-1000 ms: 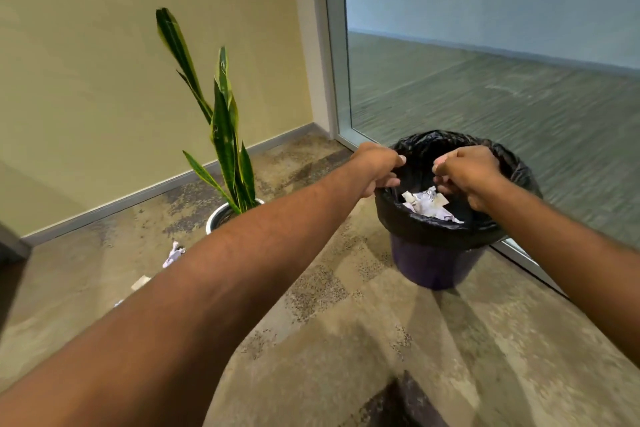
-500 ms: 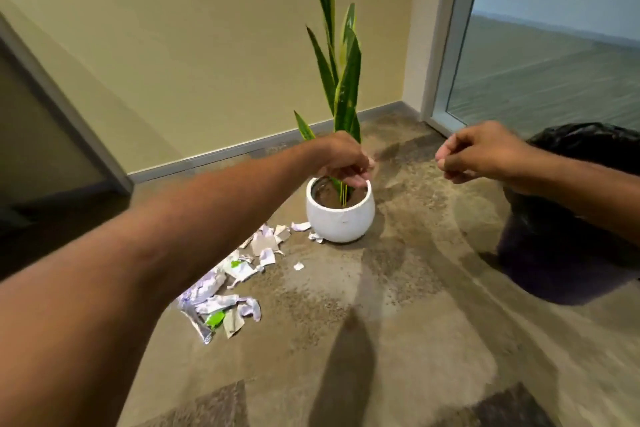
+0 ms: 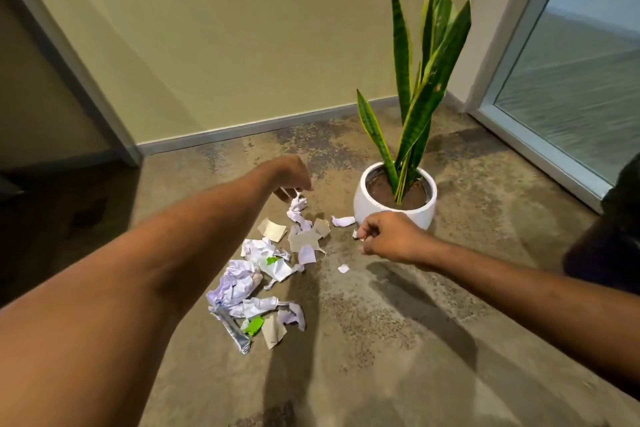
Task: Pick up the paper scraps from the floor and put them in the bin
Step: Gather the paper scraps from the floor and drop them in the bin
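Your left hand: fingers curled down onto crumpled white-lilac paper scrap; cannot tell if gripped. Your right hand: pinching small white paper bit. Torn white-lilac paper pile on floor between hands. Black-bagged bin right of right hand.

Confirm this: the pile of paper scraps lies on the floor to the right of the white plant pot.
Not quite. The head view shows the paper scraps lying on the floor to the left of the white plant pot, not to its right.
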